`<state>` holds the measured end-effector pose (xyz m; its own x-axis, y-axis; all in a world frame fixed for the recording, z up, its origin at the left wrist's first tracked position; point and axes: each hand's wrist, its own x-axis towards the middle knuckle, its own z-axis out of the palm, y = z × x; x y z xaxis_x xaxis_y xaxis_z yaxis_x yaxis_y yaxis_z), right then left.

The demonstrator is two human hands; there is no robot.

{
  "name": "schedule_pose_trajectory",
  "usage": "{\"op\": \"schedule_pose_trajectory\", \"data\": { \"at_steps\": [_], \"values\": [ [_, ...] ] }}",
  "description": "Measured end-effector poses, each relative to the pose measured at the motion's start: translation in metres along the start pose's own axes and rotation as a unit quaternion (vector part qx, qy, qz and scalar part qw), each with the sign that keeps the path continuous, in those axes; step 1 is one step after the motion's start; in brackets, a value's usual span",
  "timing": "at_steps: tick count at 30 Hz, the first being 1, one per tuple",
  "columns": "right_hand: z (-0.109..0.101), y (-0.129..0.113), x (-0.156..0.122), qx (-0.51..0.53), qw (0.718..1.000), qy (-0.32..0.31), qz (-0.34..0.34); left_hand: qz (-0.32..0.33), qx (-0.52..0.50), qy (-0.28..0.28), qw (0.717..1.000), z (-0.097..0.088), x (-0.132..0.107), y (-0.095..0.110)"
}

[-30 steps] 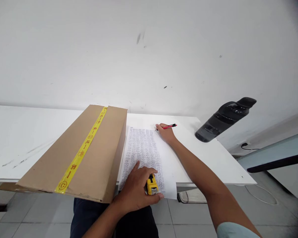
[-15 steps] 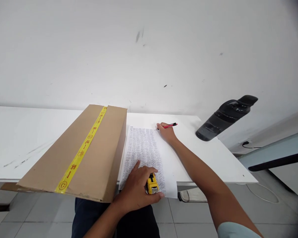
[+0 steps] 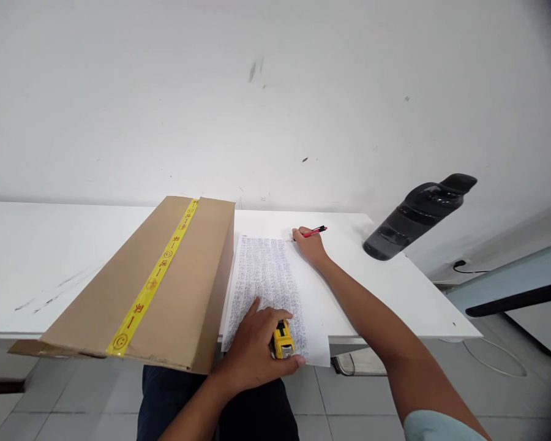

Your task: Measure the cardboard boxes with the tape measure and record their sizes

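My right hand (image 3: 308,245) pinches a red and black pen (image 3: 316,231) near the upper right part of a sheet of paper (image 3: 318,337). Dense rows of handwriting cover much of the sheet, and its near end hangs past the table edge. Lower down, my left hand (image 3: 256,349) lies on the paper. Its thumb and fingers curve round a yellow and black tape measure (image 3: 283,340), which rests on the written lines. One finger stretches forward across the writing. The pen's tip is too small to make out.
A cardboard box (image 3: 151,288) with yellow printed tape stands close along the paper's left side, overhanging the front edge of the white table (image 3: 349,275). A dark bottle (image 3: 408,220) stands at the back right. Behind the table is a marked white wall (image 3: 275,122).
The view has shifted slightly. My right hand with the pen has moved a very little along the writing; my left hand and the tape measure stay in place on the paper.
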<state>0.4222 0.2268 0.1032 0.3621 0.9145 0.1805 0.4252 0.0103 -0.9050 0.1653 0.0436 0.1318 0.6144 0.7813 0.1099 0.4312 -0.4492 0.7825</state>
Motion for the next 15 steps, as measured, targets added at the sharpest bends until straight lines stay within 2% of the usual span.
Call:
{"op": "schedule_pose_trajectory", "data": {
  "at_steps": [10, 15],
  "values": [
    [-0.0006, 0.0028, 0.0018, -0.029, 0.999, -0.007, 0.032, 0.006, -0.006, 0.000, 1.000, 0.0019, 0.0003, -0.0025],
    [-0.0067, 0.0036, -0.0034, -0.022, 1.000, 0.008, 0.018, 0.002, -0.017, 0.010, 1.000, 0.0059, -0.0033, -0.0026]
  ]
}}
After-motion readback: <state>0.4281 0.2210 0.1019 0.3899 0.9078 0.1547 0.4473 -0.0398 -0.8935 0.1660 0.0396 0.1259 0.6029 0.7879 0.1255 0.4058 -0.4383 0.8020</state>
